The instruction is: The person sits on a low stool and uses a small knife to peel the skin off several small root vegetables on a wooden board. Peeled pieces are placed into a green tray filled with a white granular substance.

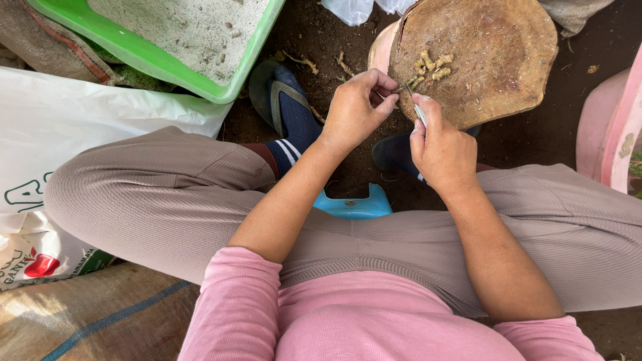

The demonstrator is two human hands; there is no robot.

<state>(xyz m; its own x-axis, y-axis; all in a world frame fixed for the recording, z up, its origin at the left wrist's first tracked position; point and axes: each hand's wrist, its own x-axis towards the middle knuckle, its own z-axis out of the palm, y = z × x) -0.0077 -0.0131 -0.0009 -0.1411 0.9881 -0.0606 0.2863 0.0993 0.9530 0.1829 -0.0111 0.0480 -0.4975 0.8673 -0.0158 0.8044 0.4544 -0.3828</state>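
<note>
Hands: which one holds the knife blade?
The right hand. It grips a thin metal blade, tip pointing at the wooden block. The left hand instead pinches a small piece beside the blade; what it is can't be told.

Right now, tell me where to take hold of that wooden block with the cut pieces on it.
Grip the wooden block low on its side walls, from left and right with both hands: its flat top carries loose cut pieces, so keep it level. The near edge is crowded by both hands.

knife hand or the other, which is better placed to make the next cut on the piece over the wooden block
Right. The right hand already grips the small knife, blade pointing at the piece pinched in the left hand, which only steadies it at the wooden block.
</note>
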